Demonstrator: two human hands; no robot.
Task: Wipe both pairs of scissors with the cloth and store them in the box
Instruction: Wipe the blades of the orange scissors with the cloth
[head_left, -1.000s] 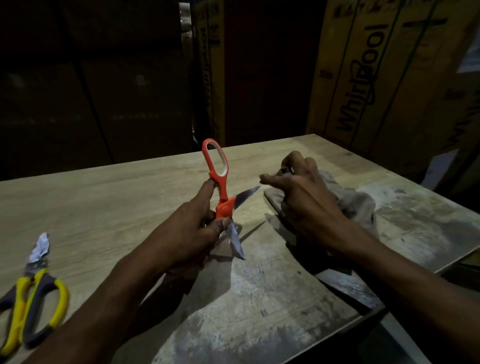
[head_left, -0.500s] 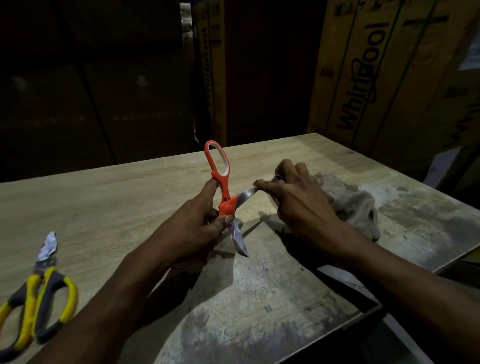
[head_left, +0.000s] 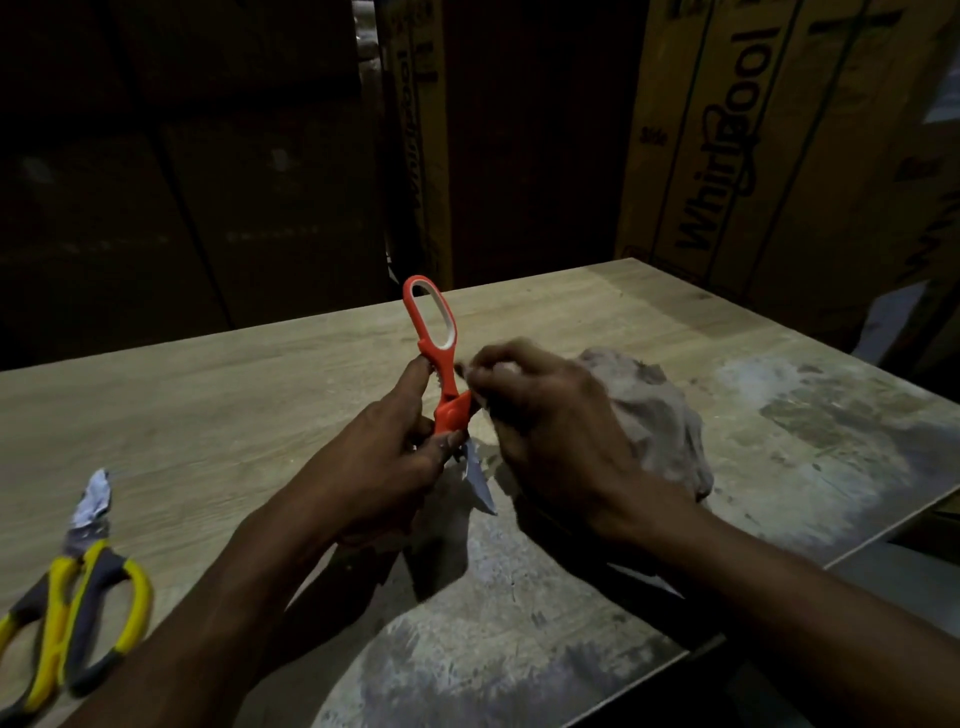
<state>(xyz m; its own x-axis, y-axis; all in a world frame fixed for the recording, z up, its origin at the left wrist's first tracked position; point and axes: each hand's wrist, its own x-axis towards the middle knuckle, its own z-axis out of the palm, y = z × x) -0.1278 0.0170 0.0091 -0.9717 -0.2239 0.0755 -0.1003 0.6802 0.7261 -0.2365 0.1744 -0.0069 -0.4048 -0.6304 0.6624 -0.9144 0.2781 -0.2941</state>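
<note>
The orange scissors (head_left: 441, 384) are held upright above the middle of the table (head_left: 218, 415) by the left hand (head_left: 384, 457), whose fingers are curled round the pivot and lower handle, so that the blades are spread and each can be reached singly. One blade is pointed down and toward the near side; the other is covered by the right hand (head_left: 545, 431), which is closed with its fingertips pinched at the pivot, apparently on a fold of the cloth (head_left: 654, 415). The rest of the cloth is bunched behind that hand, to the right. The yellow scissors (head_left: 72, 592) are left lying at the near left of the table, well apart, presumably to be wiped afterwards. No storage box can be made out; only large cartons (head_left: 753, 145) are seen beyond the far edge
</note>
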